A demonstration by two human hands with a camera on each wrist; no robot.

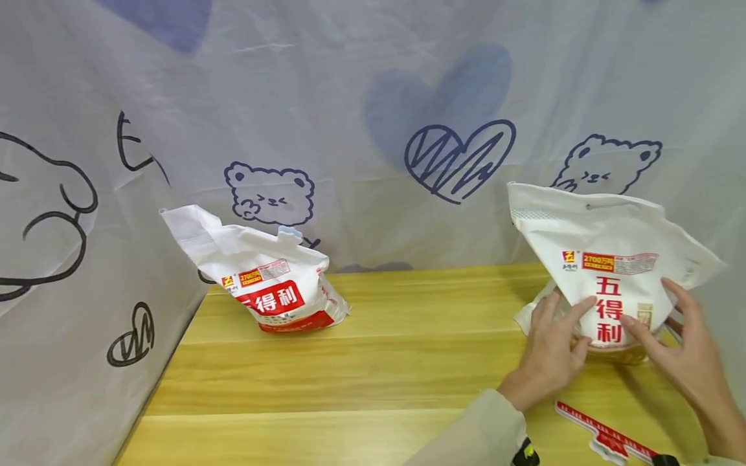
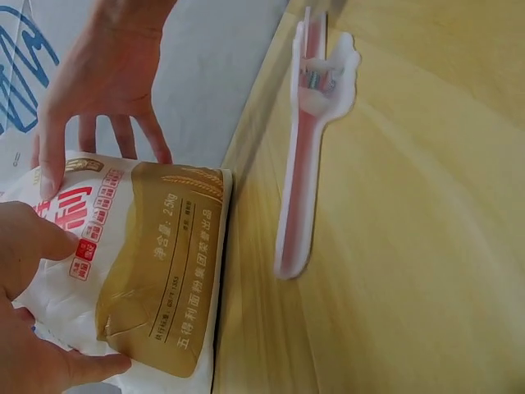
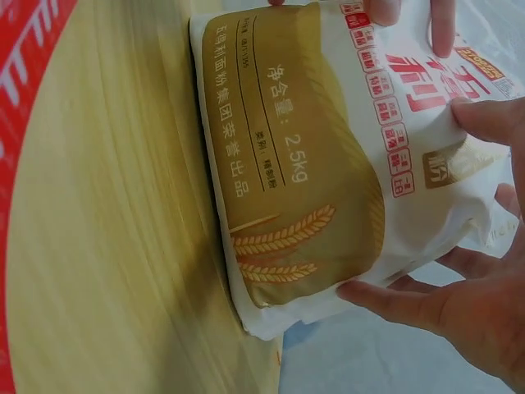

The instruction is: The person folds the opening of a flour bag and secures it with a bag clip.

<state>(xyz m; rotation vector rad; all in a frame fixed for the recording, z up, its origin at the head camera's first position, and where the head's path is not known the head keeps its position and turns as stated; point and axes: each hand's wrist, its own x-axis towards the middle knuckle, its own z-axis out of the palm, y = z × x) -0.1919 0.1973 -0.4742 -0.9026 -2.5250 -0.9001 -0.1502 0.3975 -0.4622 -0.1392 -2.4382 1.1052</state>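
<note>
A white flour bag (image 1: 606, 259) with red characters and a gold base stands at the table's right side. Both hands steady it. My left hand (image 1: 568, 317) lies on its front left with straight, spread fingers. My right hand (image 1: 647, 310) presses its right side, fingers straight too. The left wrist view shows the bag's gold lower part (image 2: 164, 271), my left hand (image 2: 33, 328) at its near side and my right hand (image 2: 98, 82) at the far side. In the right wrist view my right hand (image 3: 459, 304) cups the bag (image 3: 312, 164) from the side.
A second, similar flour bag (image 1: 274, 285) leans at the back left of the wooden table (image 1: 379, 362). A red and white bag clip (image 1: 606, 440) lies on the table near my wrists, also visible as the clip (image 2: 299, 164). A printed white cloth (image 1: 373, 129) walls in the back and sides.
</note>
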